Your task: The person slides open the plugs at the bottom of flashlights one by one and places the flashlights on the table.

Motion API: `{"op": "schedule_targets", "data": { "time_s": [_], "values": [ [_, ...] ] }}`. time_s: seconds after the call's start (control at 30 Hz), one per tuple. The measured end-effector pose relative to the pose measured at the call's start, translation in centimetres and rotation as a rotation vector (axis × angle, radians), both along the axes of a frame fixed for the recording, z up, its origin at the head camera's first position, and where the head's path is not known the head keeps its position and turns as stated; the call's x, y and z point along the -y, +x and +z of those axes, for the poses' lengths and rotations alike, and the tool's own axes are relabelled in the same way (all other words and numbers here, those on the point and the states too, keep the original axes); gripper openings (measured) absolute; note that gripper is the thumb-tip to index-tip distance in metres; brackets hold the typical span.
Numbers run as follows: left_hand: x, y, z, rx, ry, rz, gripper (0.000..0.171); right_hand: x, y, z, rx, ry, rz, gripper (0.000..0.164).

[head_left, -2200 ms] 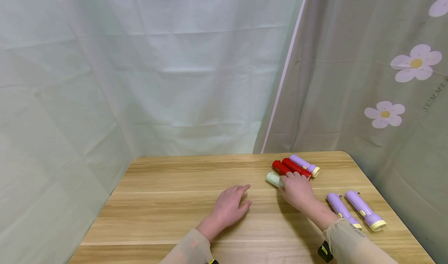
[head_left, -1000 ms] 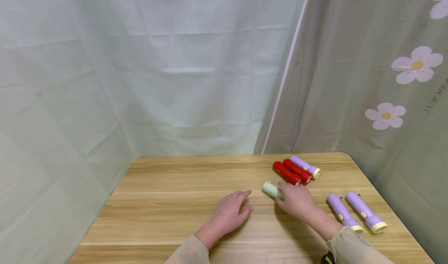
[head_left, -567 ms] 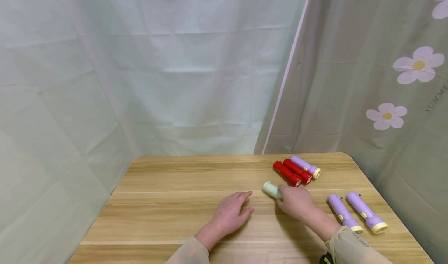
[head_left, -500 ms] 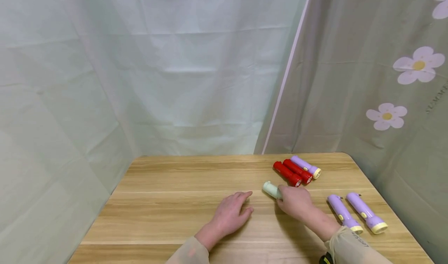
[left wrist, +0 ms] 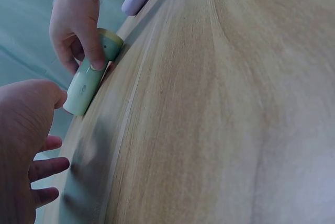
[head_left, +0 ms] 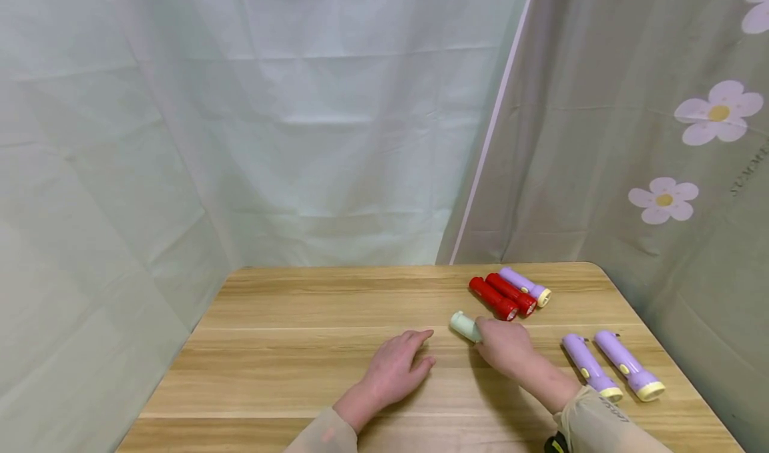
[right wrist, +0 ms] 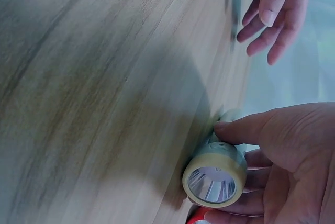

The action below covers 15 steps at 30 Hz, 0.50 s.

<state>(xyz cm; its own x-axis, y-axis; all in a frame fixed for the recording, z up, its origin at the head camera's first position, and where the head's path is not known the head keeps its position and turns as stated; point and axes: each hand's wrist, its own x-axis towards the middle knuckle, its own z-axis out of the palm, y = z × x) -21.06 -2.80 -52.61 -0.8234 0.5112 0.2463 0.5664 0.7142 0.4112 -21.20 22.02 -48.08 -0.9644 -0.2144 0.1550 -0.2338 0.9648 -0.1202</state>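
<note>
My right hand (head_left: 506,347) grips a pale green flashlight (head_left: 465,327) from above. In the right wrist view its cream-rimmed lens end (right wrist: 214,179) faces the camera, and the thumb lies along the body near the head. Its tail end points toward my left hand (head_left: 393,367), which hovers low over the wooden table (head_left: 288,366) with fingers spread and nothing in them. Just beyond the green flashlight lie two red flashlights (head_left: 492,298) side by side, their lenses toward the right. A purple flashlight (head_left: 525,286) with a cream rim rests right behind them.
Two more purple flashlights (head_left: 627,365) with cream rims lie parallel at the right, beside my right forearm. A pale curtain (head_left: 336,139) hangs behind the table, and a grey one with flower prints (head_left: 717,111) covers the right side.
My right hand has drawn the green flashlight a little toward me, away from the red ones, then stayed nearly still. My left hand has shifted only slightly.
</note>
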Motion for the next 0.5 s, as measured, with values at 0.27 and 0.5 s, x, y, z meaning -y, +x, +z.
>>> {"op": "schedule_targets", "data": {
  "time_s": [0.27,0.5],
  "values": [
    [0.06,0.12,0.08,0.011,0.032,-0.004,0.052,0.09,-0.01,0.04,0.003,0.004,-0.01,0.028],
    [0.19,0.45,0.09,0.031,0.055,0.002,0.053,0.02,0.33,-0.08,-0.016,-0.031,0.009,0.028]
  ]
}}
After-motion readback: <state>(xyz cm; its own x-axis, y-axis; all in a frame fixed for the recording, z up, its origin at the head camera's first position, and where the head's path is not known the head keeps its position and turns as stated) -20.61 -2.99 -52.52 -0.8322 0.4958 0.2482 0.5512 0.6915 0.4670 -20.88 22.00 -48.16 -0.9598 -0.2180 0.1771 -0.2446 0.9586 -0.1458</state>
